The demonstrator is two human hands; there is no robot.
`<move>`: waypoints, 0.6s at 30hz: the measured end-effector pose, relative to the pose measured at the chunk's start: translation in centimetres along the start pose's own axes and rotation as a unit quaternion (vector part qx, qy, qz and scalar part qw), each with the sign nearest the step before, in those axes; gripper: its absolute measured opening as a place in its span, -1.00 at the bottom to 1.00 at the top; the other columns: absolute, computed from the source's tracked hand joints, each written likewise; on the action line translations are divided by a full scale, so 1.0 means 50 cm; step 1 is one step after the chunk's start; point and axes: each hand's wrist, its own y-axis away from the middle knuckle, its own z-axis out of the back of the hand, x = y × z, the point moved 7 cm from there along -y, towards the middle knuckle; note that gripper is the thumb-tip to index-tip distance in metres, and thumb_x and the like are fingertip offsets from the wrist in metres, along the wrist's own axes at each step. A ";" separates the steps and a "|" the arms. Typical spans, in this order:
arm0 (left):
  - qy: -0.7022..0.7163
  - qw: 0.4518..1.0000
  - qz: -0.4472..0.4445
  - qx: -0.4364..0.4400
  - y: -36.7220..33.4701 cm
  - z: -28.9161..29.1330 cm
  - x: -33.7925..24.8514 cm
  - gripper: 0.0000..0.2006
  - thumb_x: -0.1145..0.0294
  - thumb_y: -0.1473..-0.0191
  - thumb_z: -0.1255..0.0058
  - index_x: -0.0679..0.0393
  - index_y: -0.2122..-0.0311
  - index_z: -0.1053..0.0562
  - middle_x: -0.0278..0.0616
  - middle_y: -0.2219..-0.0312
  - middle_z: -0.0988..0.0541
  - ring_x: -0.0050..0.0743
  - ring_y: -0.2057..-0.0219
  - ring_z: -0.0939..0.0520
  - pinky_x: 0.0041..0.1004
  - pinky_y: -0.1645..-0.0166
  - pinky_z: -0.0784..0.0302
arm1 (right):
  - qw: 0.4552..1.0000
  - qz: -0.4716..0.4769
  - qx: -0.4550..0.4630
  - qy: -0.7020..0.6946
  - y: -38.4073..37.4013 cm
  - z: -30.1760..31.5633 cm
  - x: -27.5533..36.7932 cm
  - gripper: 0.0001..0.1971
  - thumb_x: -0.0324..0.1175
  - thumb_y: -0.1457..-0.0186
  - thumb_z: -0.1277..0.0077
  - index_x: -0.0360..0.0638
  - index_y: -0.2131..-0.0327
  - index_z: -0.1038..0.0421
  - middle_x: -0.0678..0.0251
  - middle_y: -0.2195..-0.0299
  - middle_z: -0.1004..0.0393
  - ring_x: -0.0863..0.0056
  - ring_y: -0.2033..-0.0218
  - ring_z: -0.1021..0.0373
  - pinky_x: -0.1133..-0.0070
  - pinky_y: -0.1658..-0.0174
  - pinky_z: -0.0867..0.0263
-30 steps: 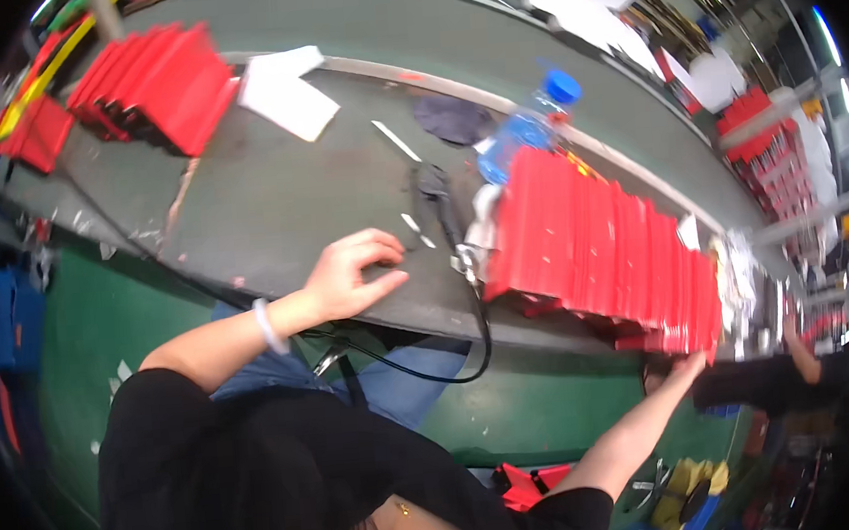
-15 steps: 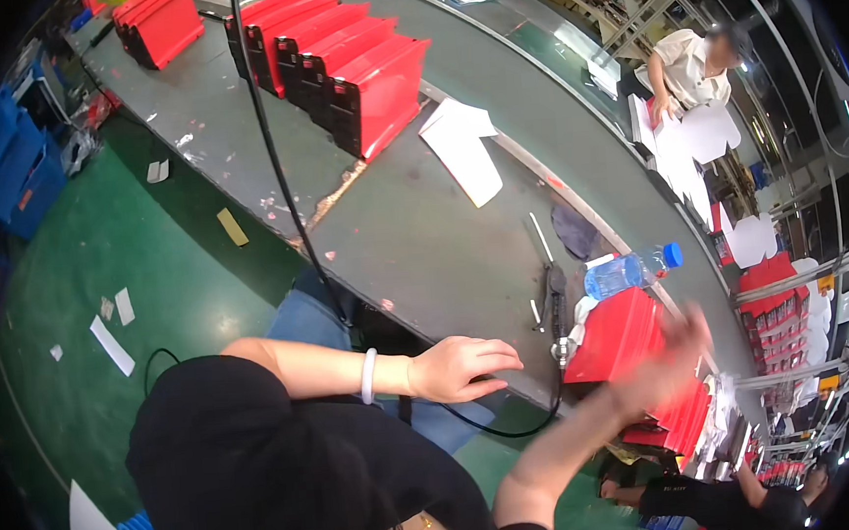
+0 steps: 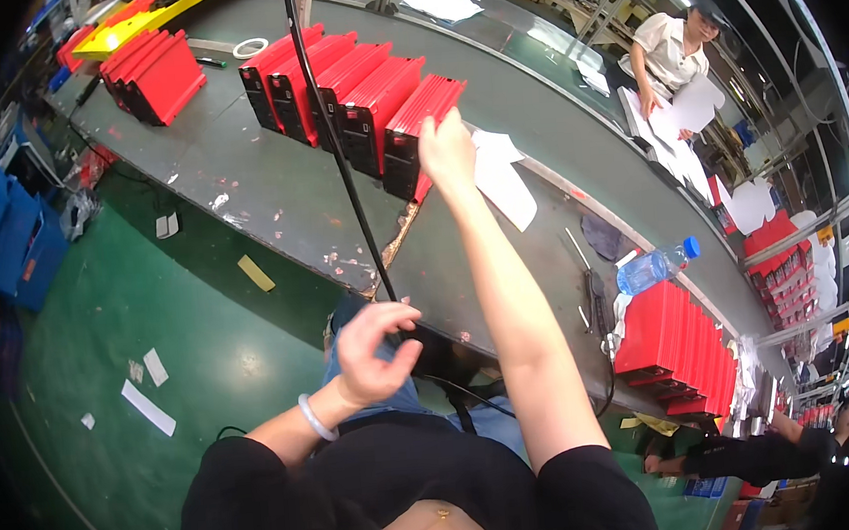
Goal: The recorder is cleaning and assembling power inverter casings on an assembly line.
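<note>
My right arm stretches out over the grey workbench (image 3: 272,202). At its end my right hand (image 3: 448,153) closes on the edge of the nearest red housing (image 3: 425,107), a ribbed box-like case with a black end panel. That case stands at the right end of a row of similar red housings (image 3: 368,97), all upright. My left hand (image 3: 376,352), a pale bracelet at its wrist, hovers before the bench's near edge. Its fingers are curved and apart, with nothing between them. A black cable (image 3: 332,134) hangs in front of the row.
Further red housings (image 3: 671,346) stand at the right, beside a water bottle (image 3: 646,271) and a black powered screwdriver (image 3: 596,297). White paper (image 3: 505,181) lies near the middle. Another group of housings (image 3: 156,82) is far left. A co-worker (image 3: 671,61) handles white sheets across the bench.
My right hand has swung from the right-hand housings to the row at the far left and taken hold of its end case. My left hand has drawn back leftward. The view has shifted.
</note>
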 end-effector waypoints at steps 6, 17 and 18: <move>0.069 0.996 -0.021 -0.055 -0.033 0.050 0.019 -0.71 0.41 -0.16 0.14 0.35 0.05 -0.40 0.05 0.07 -0.47 -0.24 0.12 -0.54 -0.40 0.03 -0.42 | 0.956 -0.057 -0.083 -0.274 0.046 0.117 -0.147 -0.62 -0.33 -0.22 0.25 -0.32 -0.03 -0.34 0.12 0.19 -0.52 0.38 0.21 -0.46 0.48 0.19 -0.34; 0.176 0.954 0.177 0.167 -0.129 -0.144 0.073 -0.05 0.43 0.20 -0.34 0.35 -0.28 -0.04 0.06 -0.17 -0.30 -0.16 -0.21 -0.29 -0.28 -0.29 -0.14 | 0.892 -0.060 0.143 -0.424 0.381 0.451 -0.144 -0.58 -0.32 -0.22 0.19 -0.45 -0.04 -0.34 0.06 0.04 -0.47 0.41 0.01 -0.41 0.55 -0.10 -0.26; 0.250 0.890 0.243 0.292 -0.103 -0.161 0.069 -0.11 0.46 0.23 -0.36 0.34 -0.23 -0.14 -0.01 -0.11 -0.38 -0.25 -0.16 -0.35 -0.31 -0.25 -0.20 | 0.888 -0.080 0.168 -0.420 0.404 0.451 -0.154 -0.50 -0.23 -0.13 0.15 -0.49 -0.01 -0.36 0.02 0.03 -0.46 0.29 -0.03 -0.39 0.46 -0.15 -0.22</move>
